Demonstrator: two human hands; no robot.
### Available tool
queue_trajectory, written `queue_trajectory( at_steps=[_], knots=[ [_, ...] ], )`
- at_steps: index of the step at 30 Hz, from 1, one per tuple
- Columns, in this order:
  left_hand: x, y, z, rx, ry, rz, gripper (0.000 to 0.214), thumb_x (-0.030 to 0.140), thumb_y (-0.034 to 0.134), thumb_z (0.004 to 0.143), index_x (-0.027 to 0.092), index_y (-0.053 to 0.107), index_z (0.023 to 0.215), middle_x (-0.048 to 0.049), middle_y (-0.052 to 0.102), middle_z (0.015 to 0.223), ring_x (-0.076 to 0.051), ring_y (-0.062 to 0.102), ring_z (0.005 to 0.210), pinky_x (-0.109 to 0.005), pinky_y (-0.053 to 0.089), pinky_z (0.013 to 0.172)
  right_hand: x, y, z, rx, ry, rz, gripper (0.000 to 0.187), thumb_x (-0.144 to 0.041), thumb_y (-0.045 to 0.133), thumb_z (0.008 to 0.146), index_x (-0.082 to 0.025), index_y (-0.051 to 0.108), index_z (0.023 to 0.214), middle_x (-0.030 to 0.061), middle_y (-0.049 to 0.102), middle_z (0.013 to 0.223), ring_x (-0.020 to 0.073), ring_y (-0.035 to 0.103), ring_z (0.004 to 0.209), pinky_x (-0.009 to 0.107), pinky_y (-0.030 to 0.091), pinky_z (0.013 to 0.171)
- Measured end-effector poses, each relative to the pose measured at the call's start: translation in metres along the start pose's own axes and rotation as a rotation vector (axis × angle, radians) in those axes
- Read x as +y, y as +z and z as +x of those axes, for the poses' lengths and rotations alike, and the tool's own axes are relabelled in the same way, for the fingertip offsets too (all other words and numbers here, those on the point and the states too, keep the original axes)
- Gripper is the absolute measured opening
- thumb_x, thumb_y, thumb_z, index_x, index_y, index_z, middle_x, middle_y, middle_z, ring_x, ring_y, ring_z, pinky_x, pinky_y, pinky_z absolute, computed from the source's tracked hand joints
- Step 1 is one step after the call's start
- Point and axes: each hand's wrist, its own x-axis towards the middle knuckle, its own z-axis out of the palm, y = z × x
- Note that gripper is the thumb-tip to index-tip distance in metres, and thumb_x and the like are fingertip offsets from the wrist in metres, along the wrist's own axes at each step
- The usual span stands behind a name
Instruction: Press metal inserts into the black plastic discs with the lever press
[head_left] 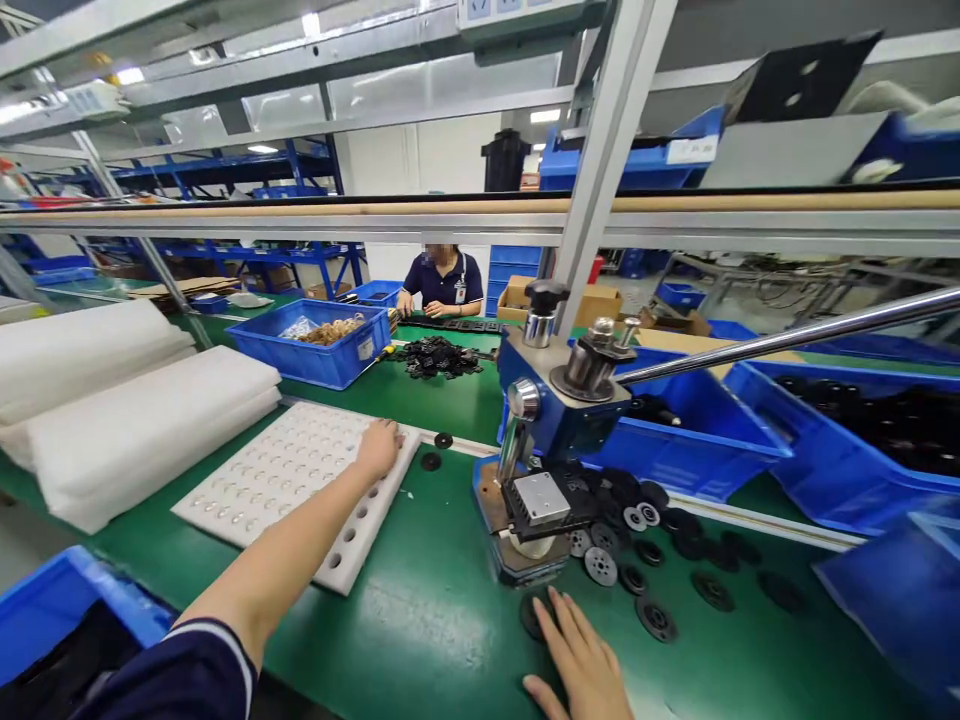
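Note:
My left hand (381, 448) reaches over the far right part of a white foam tray (360, 545) with rows of round holes. Its fingers are closed and point down at the tray; what they hold, if anything, is hidden. Many of the tray's holes have small clear or shiny round pieces in them, while dark holes run along the right side. My right hand (581, 665) lies low over the green table, fingers stretched out, with the fingertips at a black disc (533, 618). Just beyond it stands a blue hand press (555, 400) with a metal block (540, 498) under its ram.
Black and grey discs (600, 566) are scattered right of the press. Blue bins (675, 450) stand behind it, and another blue bin (300, 345) is at the far left. White foam rolls (150, 430) lie left of the tray. A co-worker (446, 280) sits across the table.

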Motion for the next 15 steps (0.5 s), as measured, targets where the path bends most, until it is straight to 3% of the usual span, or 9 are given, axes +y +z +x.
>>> queue_trajectory(
  at_steps=[4,8,15],
  knots=[
    [-0.012,0.018,0.004,-0.042,-0.047,0.092,0.02,0.022,0.045,0.094,0.014,0.063,0.097,-0.0164,0.069,0.107,-0.031,0.058,0.11,-0.043,0.04,0.095,-0.012,0.006,0.002,0.043,-0.088,-0.13,0.055,-0.042,0.051,0.096,-0.039,0.04,0.15,0.0034,0.047,0.15,0.0319,0.052,0.134,0.041,0.055,0.094],
    [-0.014,0.024,0.015,-0.043,-0.062,0.149,0.023,0.027,0.046,0.093,0.013,0.062,0.099,-0.0187,0.069,0.099,-0.036,0.057,0.106,-0.045,0.039,0.091,-0.016,0.0,-0.002,0.11,-0.109,-0.149,0.043,-0.035,0.049,0.097,-0.034,0.056,0.14,0.0046,0.056,0.142,0.0308,0.058,0.128,0.039,0.056,0.09],
    [-0.006,0.034,0.015,-0.017,-0.019,0.133,0.027,0.02,0.036,0.094,0.016,0.063,0.095,-0.0151,0.069,0.104,-0.033,0.053,0.111,-0.041,0.039,0.09,-0.035,0.0,-0.004,0.312,0.021,0.158,0.035,-0.033,0.042,0.1,-0.029,0.069,0.121,0.0091,0.07,0.123,0.029,0.064,0.115,0.043,0.055,0.09]
  ],
)
